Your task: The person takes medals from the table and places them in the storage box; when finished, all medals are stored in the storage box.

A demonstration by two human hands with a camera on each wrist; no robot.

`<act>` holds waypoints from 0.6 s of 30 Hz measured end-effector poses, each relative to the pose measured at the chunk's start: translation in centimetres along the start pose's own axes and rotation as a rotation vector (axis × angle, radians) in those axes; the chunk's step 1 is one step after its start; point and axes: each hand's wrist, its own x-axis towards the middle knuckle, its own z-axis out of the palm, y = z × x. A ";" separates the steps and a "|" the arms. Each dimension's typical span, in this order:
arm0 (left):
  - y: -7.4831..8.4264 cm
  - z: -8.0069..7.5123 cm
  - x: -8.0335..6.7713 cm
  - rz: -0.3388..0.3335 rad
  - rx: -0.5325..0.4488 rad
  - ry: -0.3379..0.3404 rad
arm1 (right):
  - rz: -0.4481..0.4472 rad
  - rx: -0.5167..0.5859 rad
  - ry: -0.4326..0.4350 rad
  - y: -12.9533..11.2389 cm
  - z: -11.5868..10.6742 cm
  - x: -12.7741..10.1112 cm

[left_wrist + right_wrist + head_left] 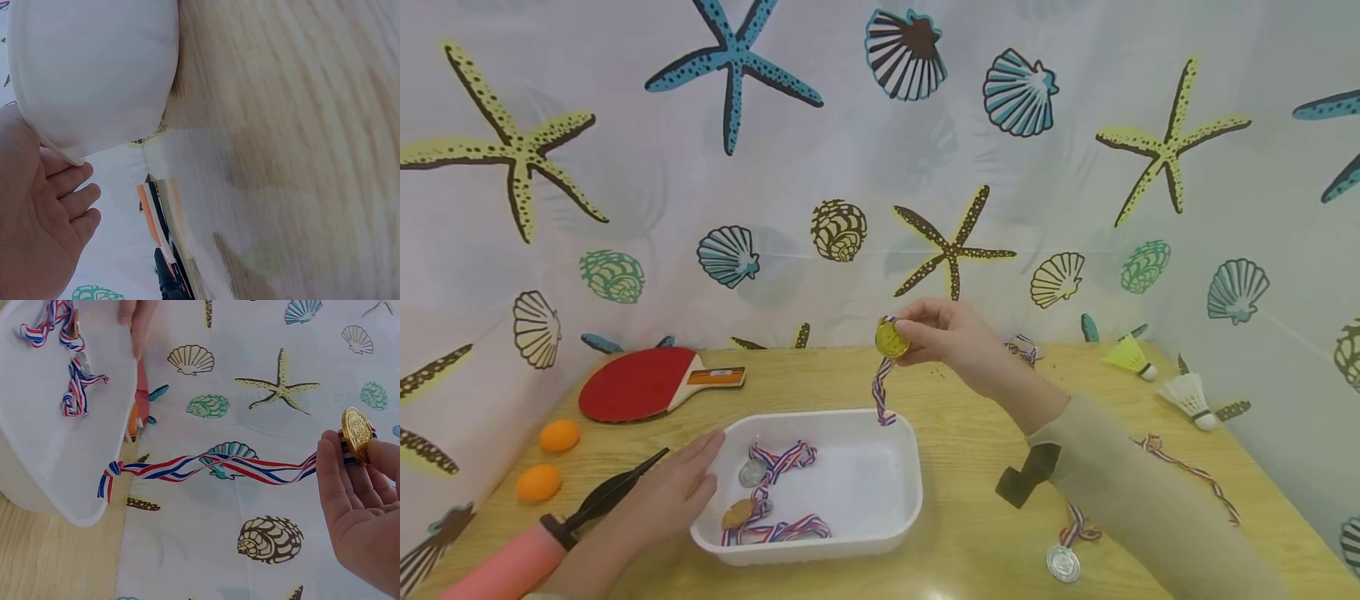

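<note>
Right hand (951, 337) pinches the gold medal (891, 338) above the white tray's (880, 508) 12 o'clock rim. The ribbon (881, 398) hangs straight down, long axis vertical, toward 6 o'clock. Left hand (673, 492) lies flat and relaxed at the tray's 9 o'clock edge. Risk: the ribbon tail could snag the rim, so the medal lands on the desk (962, 533).

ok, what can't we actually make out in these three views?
- Gold medal face design: too small in the head view, seen edge-on in the right wrist view.
- Bronze medal in the white tray: partly covered by ribbon.
- Table tennis paddle: cut off by the left wrist frame edge.
- Table surface: motion-blurred in the left wrist view.
- Left hand: tray contact unclear.
</note>
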 end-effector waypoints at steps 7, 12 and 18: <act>0.0 0.1 0.0 -0.009 -0.001 -0.013 | 0.075 -0.073 -0.049 1.8 2.2 1.8; 0.0 0.0 0.0 -0.020 -0.001 -0.030 | 0.156 -0.085 -0.067 3.4 3.3 2.8; 0.2 -0.2 -0.1 -0.003 0.007 -0.014 | 0.215 -0.102 -0.087 4.9 4.9 3.4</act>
